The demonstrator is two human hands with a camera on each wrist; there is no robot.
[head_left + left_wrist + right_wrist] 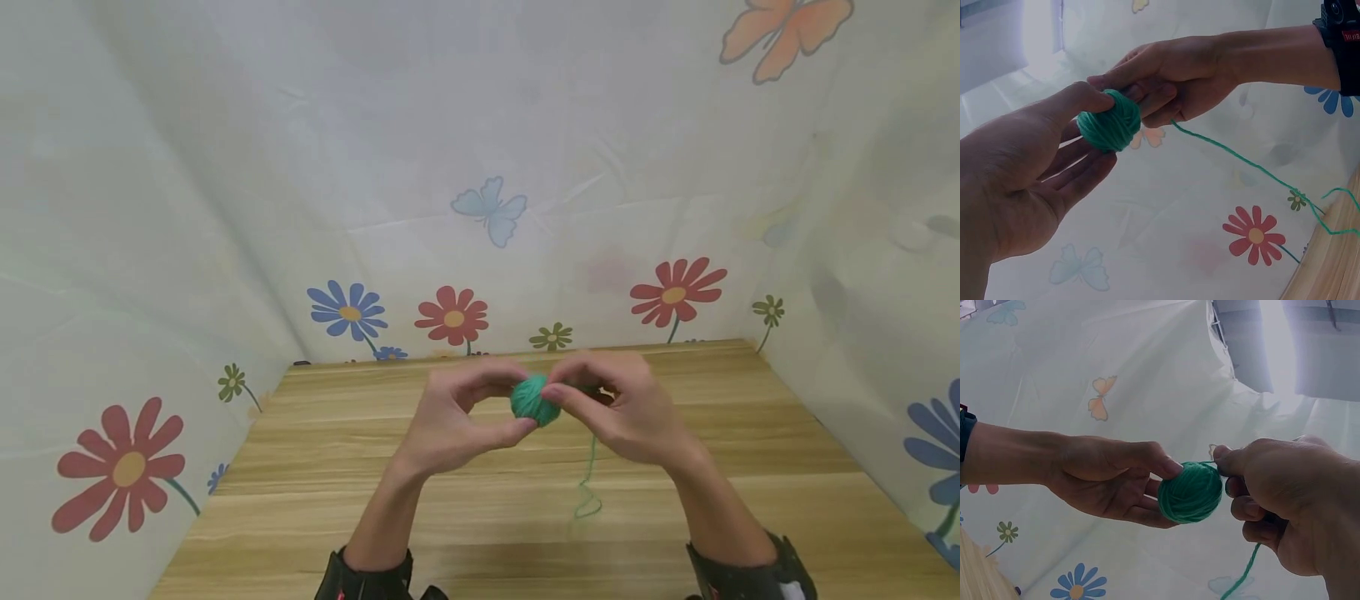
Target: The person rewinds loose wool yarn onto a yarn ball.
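A small ball of green yarn point(534, 402) is held up over the wooden table. My left hand point(457, 417) grips it between thumb and fingers from the left, as the left wrist view also shows the ball point(1110, 125) between thumb and fingertips. Close against the ball's right side, my right hand point(626, 408) pinches the yarn strand between thumb and forefinger, its other fingers curled. In the right wrist view a short taut stretch runs from the ball point(1191, 494) to that pinch. The loose tail point(588, 492) hangs below the right hand, ending in a loop.
The wooden table point(360, 500) spreads beneath both hands. White cloth point(390, 125) with printed flowers and butterflies surrounds it at the back and on both sides. Dark bands or cuffs point(750, 575) sit on both wrists.
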